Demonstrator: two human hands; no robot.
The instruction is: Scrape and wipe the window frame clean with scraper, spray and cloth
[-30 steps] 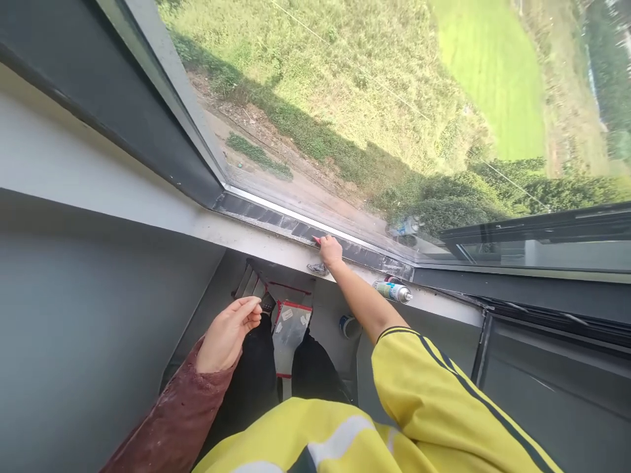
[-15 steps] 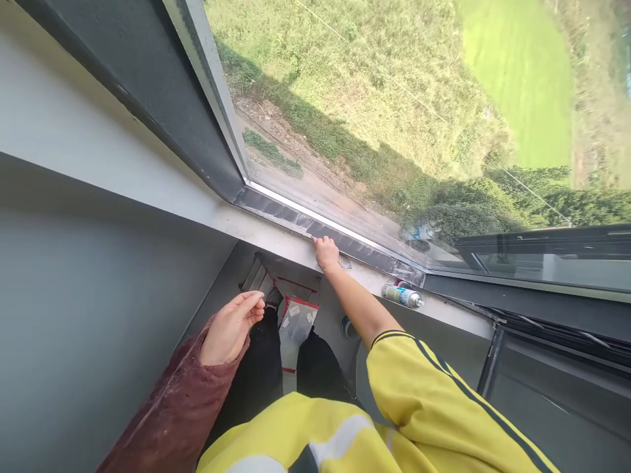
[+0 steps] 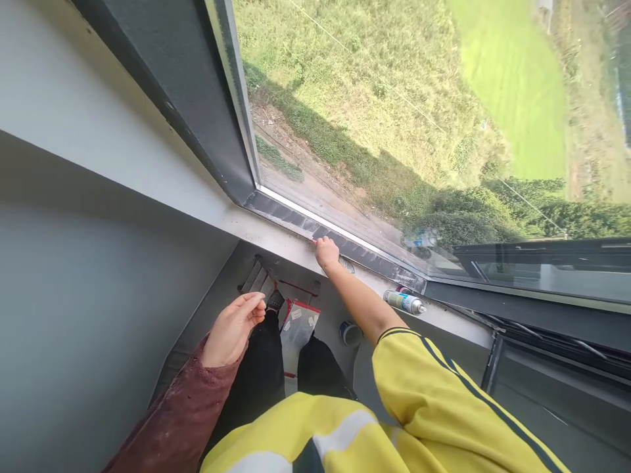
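My right hand is closed around a small tool with a red part, mostly hidden in the fist. Its tip meets the dark lower window frame, whose surface carries whitish streaks and smears. My left hand hangs in the air over my legs, thumb and fingers pinched together. Whatever it may hold is too small to make out. Along the inner side of the frame runs the white sill, just under my right fist.
A spray can lies on the sill to the right of my arm. Below, a metal step platform with red edges lies between my legs, beside a bucket on the floor. Large window glass rises in front; a grey wall stands left.
The view has shifted slightly, bringing more of the bucket into sight. My right fist stays at nearly the same spot on the frame, and my left hand keeps its pinch.
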